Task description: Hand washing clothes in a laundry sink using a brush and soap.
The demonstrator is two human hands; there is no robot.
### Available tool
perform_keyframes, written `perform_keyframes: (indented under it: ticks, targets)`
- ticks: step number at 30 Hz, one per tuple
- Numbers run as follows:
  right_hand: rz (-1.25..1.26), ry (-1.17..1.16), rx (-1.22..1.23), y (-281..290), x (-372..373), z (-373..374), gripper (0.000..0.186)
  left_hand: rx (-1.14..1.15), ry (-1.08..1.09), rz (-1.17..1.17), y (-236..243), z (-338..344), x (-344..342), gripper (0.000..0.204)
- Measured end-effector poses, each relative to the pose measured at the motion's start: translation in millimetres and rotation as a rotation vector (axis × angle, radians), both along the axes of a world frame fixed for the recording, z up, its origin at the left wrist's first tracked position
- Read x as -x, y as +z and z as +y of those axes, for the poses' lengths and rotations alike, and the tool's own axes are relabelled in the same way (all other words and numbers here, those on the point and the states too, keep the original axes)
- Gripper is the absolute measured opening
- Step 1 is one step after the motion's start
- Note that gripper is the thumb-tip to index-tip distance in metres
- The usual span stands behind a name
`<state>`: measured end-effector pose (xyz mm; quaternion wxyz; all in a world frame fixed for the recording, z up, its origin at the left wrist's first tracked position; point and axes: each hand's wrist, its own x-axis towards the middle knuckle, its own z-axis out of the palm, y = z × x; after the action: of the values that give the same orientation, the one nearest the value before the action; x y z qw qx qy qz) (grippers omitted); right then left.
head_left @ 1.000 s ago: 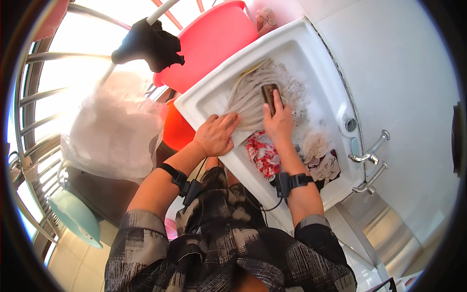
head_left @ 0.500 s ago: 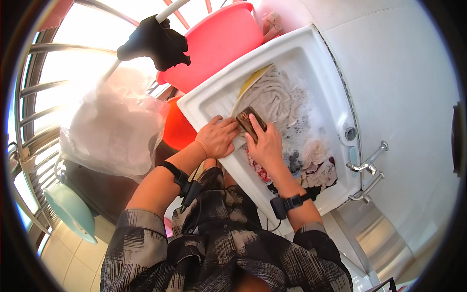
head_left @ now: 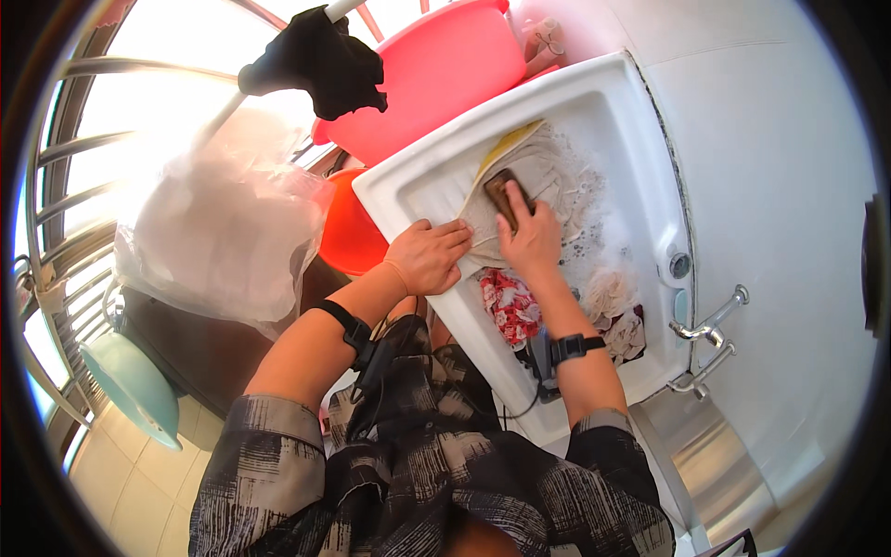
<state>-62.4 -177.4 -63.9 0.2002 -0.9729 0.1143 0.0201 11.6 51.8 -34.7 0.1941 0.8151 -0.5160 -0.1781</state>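
My right hand [head_left: 531,243] is closed round a brown wooden scrubbing brush [head_left: 509,197], pressed down on a wet light beige cloth [head_left: 549,181] with a yellow edge. That cloth is spread over the ribbed sloping side of a white sink [head_left: 390,186]. My left hand [head_left: 430,257] bends over the sink's near left rim, its fingertips holding the cloth's near edge. Its thumb is hidden. Red-and-white patterned fabric [head_left: 509,304] lies in the sink below my right wrist, near pale crumpled cloth [head_left: 610,295]. Suds float beside them. The brush's underside is hidden.
Behind the sink stands a large pink basin [head_left: 436,70]; an orange-red bucket [head_left: 353,227] is left of it. A black cloth [head_left: 320,65] hangs on a pole. Metal taps [head_left: 710,330] stick out at right. A clear plastic bag [head_left: 223,241] and light green basin [head_left: 130,385] are at left.
My right hand has pushed the brush up and away over the cloth, uncovering more of the red-and-white fabric. My left hand stays at the sink's rim. The whole view has shifted slightly.
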Motion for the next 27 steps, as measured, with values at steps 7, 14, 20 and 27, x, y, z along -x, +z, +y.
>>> perform_keyframes:
  ticks: [7,14,20,27]
  targets:
    - [0.130,-0.376,-0.011,-15.2,-47.3,-34.7,0.064,-0.047,0.025,0.025,4.0,6.3,1.5,0.044]
    - [-0.013,-0.505,0.168,-44.7,81.1,-60.7,0.078,-0.073,0.057,-0.009,4.7,-0.8,1.8,0.047]
    - [-0.029,-0.452,0.034,-16.3,70.0,-13.3,0.080,-0.092,-0.156,-0.072,4.0,9.8,-6.4,0.051]
    - [0.015,-0.120,-0.053,11.8,-5.9,27.7,0.076,-0.124,-0.222,-0.024,9.7,-2.6,-7.0,0.054]
